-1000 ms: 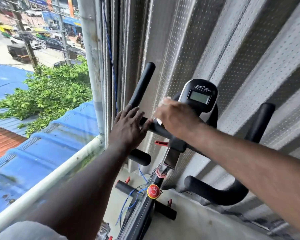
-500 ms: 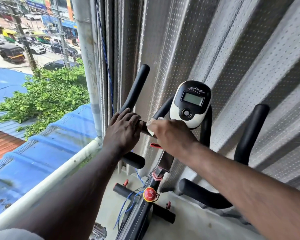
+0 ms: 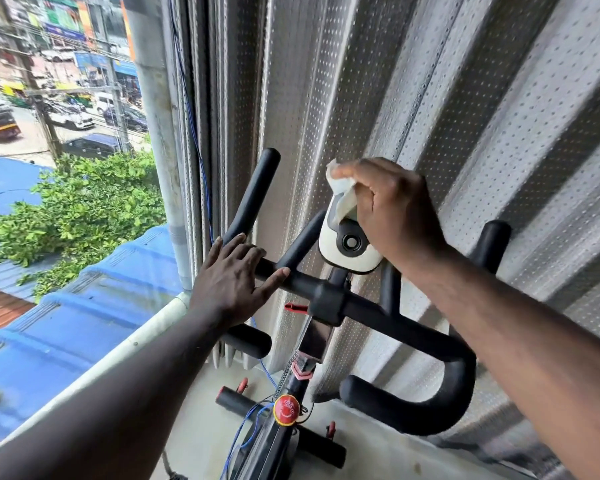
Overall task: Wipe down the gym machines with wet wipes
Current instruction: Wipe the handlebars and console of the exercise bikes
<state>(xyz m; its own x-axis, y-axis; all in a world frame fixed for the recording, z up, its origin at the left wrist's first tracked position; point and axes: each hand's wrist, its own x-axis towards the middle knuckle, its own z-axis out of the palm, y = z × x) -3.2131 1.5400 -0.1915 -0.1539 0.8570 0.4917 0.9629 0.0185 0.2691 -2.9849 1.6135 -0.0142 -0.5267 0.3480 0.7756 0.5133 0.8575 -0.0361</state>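
An exercise bike stands in front of me with black handlebars point(image 3: 388, 317) and a white and black console point(image 3: 349, 247) above the stem. My right hand point(image 3: 392, 209) holds a white wet wipe point(image 3: 342, 194) pressed on the upper part of the console, covering its screen. My left hand point(image 3: 232, 278) rests flat on the left part of the handlebar, fingers spread over the bar, beside the upright left grip point(image 3: 253, 195).
A perforated corrugated metal wall point(image 3: 465, 98) is right behind the bike. To the left a glass pane with a white rail point(image 3: 118, 355) looks over blue roofs and a street. A red knob point(image 3: 286, 410) and blue cables point(image 3: 243, 431) sit low on the frame.
My right hand has lifted with the wipe from the handlebar centre up onto the console's screen. My left hand stays on the left bar. The view has shifted slightly.
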